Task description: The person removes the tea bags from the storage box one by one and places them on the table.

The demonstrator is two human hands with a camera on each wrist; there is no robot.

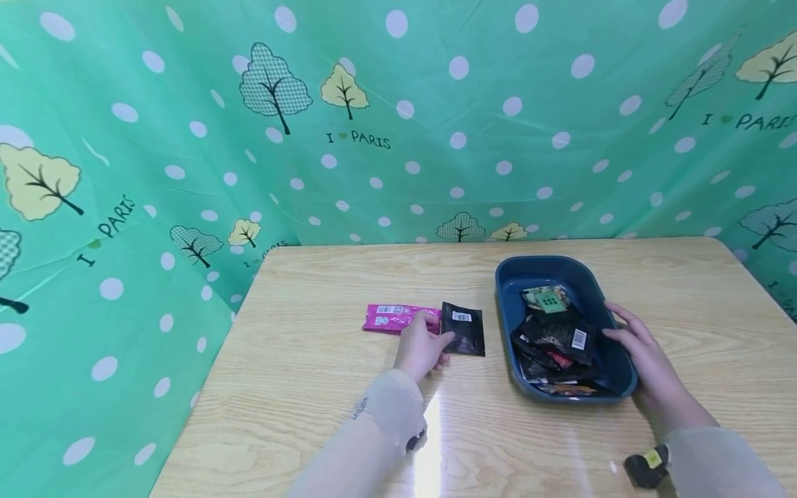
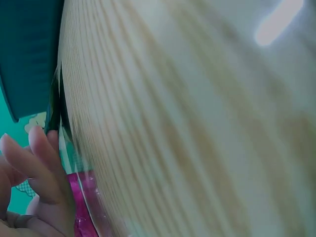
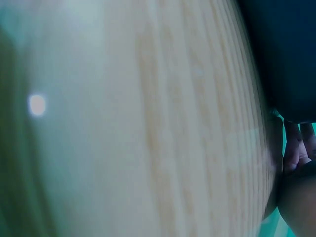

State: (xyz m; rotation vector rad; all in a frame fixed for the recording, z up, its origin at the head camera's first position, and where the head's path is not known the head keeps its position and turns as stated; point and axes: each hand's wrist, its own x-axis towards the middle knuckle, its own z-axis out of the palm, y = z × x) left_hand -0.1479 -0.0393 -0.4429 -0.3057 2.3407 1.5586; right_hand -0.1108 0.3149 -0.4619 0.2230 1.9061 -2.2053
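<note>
My left hand (image 1: 420, 346) pinches the left edge of a flat black packet (image 1: 471, 340) with a white barcode label. In the left wrist view its fingers (image 2: 47, 148) meet the packet's dark edge close over the table. Beneath the hand lies a long pink packet (image 1: 389, 318), partly covered by it. On the right, my right hand (image 1: 650, 366) holds the side of a dark blue plastic bin (image 1: 510, 277), its fingertips hooked over the right rim. Several packets fill the bin: black ones (image 1: 554, 339), one with a barcode, and a green one (image 1: 549, 299) on top.
The wood-grain table (image 1: 299, 387) runs back to a green polka-dot curtain (image 1: 429, 159) with printed trees, which also hangs along the left. Pale sleeves (image 1: 373, 422) cover both forearms. A small black device (image 1: 647, 467) sits at the right wrist.
</note>
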